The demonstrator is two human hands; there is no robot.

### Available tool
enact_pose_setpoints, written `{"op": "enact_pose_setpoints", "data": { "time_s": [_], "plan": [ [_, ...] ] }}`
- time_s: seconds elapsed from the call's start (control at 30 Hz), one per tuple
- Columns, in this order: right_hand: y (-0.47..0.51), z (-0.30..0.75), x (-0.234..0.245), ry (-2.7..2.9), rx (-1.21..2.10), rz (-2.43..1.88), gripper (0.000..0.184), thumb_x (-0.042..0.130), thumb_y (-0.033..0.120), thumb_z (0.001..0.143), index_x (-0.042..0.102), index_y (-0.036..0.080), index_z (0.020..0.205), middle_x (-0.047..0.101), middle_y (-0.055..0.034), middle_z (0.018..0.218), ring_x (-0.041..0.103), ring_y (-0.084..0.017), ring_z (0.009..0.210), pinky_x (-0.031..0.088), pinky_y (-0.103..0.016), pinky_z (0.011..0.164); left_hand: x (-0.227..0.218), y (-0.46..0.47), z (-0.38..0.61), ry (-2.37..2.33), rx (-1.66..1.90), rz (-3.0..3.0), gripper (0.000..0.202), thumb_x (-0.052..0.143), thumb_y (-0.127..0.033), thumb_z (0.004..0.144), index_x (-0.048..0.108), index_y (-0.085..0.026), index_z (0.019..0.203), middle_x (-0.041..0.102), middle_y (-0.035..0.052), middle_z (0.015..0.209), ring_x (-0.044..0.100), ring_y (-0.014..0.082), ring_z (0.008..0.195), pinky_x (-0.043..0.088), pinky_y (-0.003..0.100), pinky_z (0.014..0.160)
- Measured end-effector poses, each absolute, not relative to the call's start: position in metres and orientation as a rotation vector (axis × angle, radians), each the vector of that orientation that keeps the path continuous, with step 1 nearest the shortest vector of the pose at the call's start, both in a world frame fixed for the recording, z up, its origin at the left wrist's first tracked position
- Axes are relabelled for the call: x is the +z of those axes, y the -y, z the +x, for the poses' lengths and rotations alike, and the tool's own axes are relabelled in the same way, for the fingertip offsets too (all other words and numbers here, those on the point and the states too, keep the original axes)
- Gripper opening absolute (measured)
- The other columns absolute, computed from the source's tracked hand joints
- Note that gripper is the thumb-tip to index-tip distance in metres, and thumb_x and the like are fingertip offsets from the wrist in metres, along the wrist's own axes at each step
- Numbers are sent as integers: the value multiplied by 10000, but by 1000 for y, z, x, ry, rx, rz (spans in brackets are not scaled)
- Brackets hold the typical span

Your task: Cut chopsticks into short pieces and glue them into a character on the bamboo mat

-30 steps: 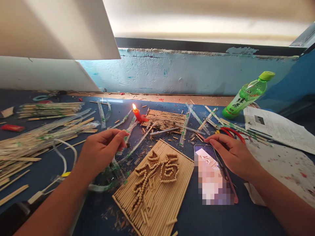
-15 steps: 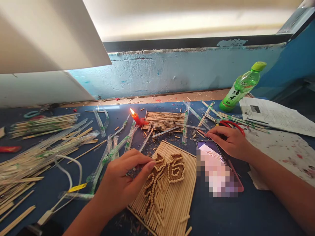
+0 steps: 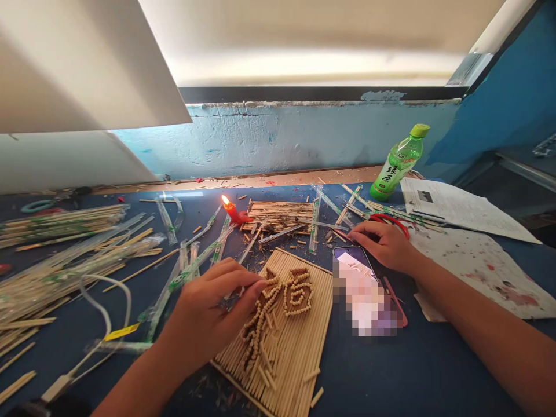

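A panel of wooden sticks (image 3: 304,347) lies before me, laid side by side. Raised on it is a character-like pattern (image 3: 297,298) edged with small bead-like pieces, with short cut sticks (image 3: 266,370) scattered alongside. Over the pattern's upper left, my left hand (image 3: 221,313) has thumb and forefinger pinched together; whatever is between them is hidden. My right hand (image 3: 382,243) rests beyond the phone (image 3: 356,258), fingers closed near the tip of a thin reddish item too small to name. Red-handled scissors (image 3: 402,227) lie partly behind that hand.
A lit red candle (image 3: 234,214) burns beside a smaller, soiled stick panel (image 3: 280,215). Plastic wrappers (image 3: 167,295) and bundled chopsticks (image 3: 65,223) cover the left. A white cable (image 3: 106,315) loops near my left arm. At right stand a green bottle (image 3: 397,165) and stained paper (image 3: 482,266).
The whole view has shifted, so table items appear farther left. Both hands keep nearly the same poses, the left still pinching at the pattern and the right by the phone.
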State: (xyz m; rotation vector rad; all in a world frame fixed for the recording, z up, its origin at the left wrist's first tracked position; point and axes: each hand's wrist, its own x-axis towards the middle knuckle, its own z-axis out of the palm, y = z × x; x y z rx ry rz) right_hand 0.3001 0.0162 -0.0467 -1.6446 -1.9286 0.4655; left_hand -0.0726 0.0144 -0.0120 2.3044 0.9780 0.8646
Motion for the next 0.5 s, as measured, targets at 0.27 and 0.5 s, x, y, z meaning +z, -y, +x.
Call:
{"op": "enact_pose_setpoints", "data": {
  "time_s": [0.27,0.5],
  "plan": [
    [-9,292,-40,1921,432,-1617,285,532,423,963,737,226,942,751,-50,870,661,-217,762,478,-335,659,-7,-11,-75,-1101,922,2267,103,628,-234,921,700,-231,848,638,-12,747,577,142,647,454,276,616],
    [-12,286,-46,1959,458,-1567,270,549,396,950,742,209,976,750,-71,907,667,-230,809,493,-349,720,-13,-19,-76,-1171,829,2230,172,595,-303,946,706,-220,844,626,-15,711,558,141,629,428,277,603]
  ]
}}
